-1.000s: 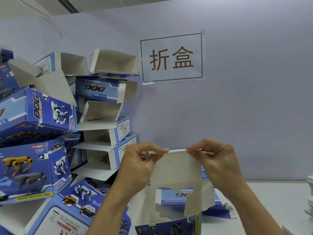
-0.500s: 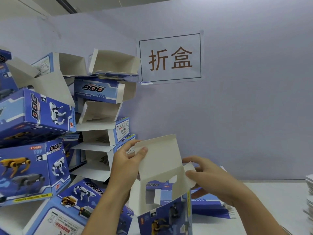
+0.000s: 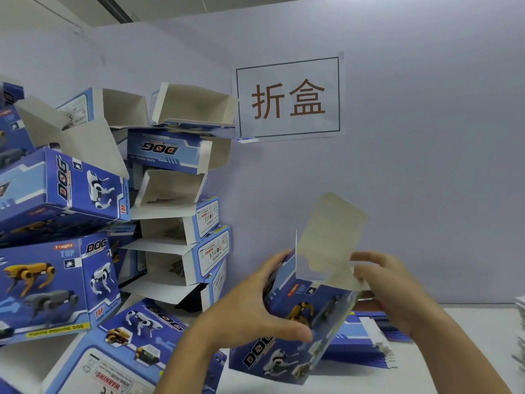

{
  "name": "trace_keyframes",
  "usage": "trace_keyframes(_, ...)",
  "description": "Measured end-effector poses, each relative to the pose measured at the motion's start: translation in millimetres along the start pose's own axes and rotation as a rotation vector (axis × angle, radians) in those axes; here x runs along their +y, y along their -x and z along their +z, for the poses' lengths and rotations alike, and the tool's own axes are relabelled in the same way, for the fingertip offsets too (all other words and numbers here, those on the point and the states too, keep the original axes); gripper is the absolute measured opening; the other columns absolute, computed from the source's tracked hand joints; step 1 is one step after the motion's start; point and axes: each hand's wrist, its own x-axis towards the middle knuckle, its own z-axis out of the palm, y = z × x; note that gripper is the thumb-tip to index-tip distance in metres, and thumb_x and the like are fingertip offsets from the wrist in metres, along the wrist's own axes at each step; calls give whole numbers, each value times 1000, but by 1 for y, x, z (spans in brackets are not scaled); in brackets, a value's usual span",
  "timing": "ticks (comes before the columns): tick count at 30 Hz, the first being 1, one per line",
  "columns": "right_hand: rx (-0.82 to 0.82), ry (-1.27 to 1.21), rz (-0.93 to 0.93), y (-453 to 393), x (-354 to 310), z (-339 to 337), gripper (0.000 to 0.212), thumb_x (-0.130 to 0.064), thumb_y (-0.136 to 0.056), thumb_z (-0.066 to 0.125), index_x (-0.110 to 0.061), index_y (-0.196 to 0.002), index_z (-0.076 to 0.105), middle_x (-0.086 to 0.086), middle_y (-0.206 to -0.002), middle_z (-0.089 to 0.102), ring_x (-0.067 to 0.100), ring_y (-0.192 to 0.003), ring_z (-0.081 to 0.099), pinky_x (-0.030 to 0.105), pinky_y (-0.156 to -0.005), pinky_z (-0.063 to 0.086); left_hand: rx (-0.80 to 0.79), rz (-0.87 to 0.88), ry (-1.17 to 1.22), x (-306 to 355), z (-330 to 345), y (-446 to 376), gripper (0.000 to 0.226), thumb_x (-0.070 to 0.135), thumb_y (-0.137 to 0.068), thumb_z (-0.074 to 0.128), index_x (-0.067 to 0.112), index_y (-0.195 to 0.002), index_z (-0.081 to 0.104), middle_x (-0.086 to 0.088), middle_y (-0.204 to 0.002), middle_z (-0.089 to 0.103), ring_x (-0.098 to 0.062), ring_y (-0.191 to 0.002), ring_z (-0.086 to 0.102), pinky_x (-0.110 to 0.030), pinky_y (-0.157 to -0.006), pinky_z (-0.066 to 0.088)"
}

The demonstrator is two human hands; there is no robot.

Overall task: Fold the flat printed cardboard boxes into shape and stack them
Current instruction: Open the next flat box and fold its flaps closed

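A blue printed box [image 3: 298, 331] with robot-dog pictures is held tilted above the table, its white top flap [image 3: 331, 231] standing up open. My left hand [image 3: 255, 311] grips the box's left side, thumb across the printed front. My right hand [image 3: 397, 297] is at the box's upper right edge, fingers curled at a small side flap; it looks blurred. A stack of flat blue boxes [image 3: 366, 345] lies on the table behind the held box. To the left rises a leaning pile of folded boxes [image 3: 176, 223].
A white sign with two brown characters [image 3: 288, 99] hangs on the pale wall. More folded boxes [image 3: 56, 280] fill the left side, one lying at the front left [image 3: 119, 354]. A stack of white sheets [image 3: 521, 331] sits at the right edge of the white table [image 3: 454, 351].
The box has been turned so its printed front faces me and it now sits lower. The top flap, pinched by both hands earlier, now stands free. My left hand moved down onto the box's side.
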Motion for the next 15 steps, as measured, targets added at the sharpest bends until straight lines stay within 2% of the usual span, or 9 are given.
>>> trace_keyframes(2, -13, -34, -13, 0, 1, 1, 29, -1, -96, 46, -13, -114, 65, 10, -82, 73, 23, -60, 68, 28, -49, 53, 94, 38, -45, 2, 7, -2, 84, 29, -75, 87, 41, -141, 35, 25, -116, 68, -2, -103, 69, -22, -88, 57)
trace_keyframes(3, -10, -68, -29, -1, 0, 3, 28, -5, -96, 47, -15, -112, 67, 9, -82, 74, 22, -60, 69, 29, -50, 53, 170, 71, -35, 3, 9, -3, 76, 30, -75, 84, 41, -135, 38, 29, -110, 69, 3, -98, 69, -18, -83, 56)
trace_keyframes(4, 11, -123, -46, -2, 1, 5, 24, -12, -98, 50, -18, -110, 69, 7, -81, 74, 20, -62, 68, 31, -53, 54, 234, 94, -4, 3, 9, -3, 68, 33, -73, 80, 42, -129, 41, 34, -105, 68, 7, -95, 68, -13, -78, 55)
trace_keyframes(6, 49, -307, -61, -2, 0, 13, 24, -36, -100, 50, -23, -106, 70, 4, -76, 73, 20, -70, 66, 35, -63, 52, 317, 126, 85, 2, 7, -2, 63, 39, -72, 74, 41, -128, 45, 28, -105, 70, 2, -95, 70, -12, -73, 54)
trace_keyframes(8, -6, -472, -85, -1, 3, 23, 43, -57, -97, 39, -31, -122, 63, 5, -92, 75, 23, -87, 65, 40, -74, 48, 373, 148, 138, 1, 6, -2, 55, 47, -74, 67, 40, -126, 49, 27, -104, 71, 4, -96, 69, -10, -74, 53)
trace_keyframes(11, -141, -623, -121, 3, 9, 37, 68, -70, -87, 30, -33, -139, 52, 5, -119, 72, 23, -102, 69, 39, -77, 52, 423, 155, 156, 2, 14, -3, 37, 56, -77, 50, 47, -113, 46, 52, -93, 59, 30, -91, 55, 3, -70, 43)
trace_keyframes(12, -147, -659, -132, 3, 10, 41, 72, -71, -84, 30, -31, -140, 52, 6, -122, 71, 24, -105, 69, 41, -79, 54, 429, 153, 179, 2, 17, -5, 37, 59, -78, 47, 48, -113, 48, 51, -96, 60, 28, -94, 55, 2, -73, 44)
trace_keyframes(14, -115, -695, -169, 5, 12, 45, 75, -70, -81, 32, -27, -138, 54, 9, -118, 73, 29, -106, 71, 46, -88, 55, 471, 129, 237, -3, 24, -12, 48, 69, -75, 46, 46, -116, 55, 35, -106, 68, 13, -102, 63, -7, -78, 50)
trace_keyframes(15, -101, -702, -187, 5, 13, 46, 74, -69, -80, 33, -25, -134, 58, 10, -112, 75, 29, -101, 72, 46, -87, 56, 507, 117, 250, -2, 27, -15, 55, 73, -72, 45, 43, -118, 57, 29, -108, 70, 9, -103, 65, -10, -78, 51)
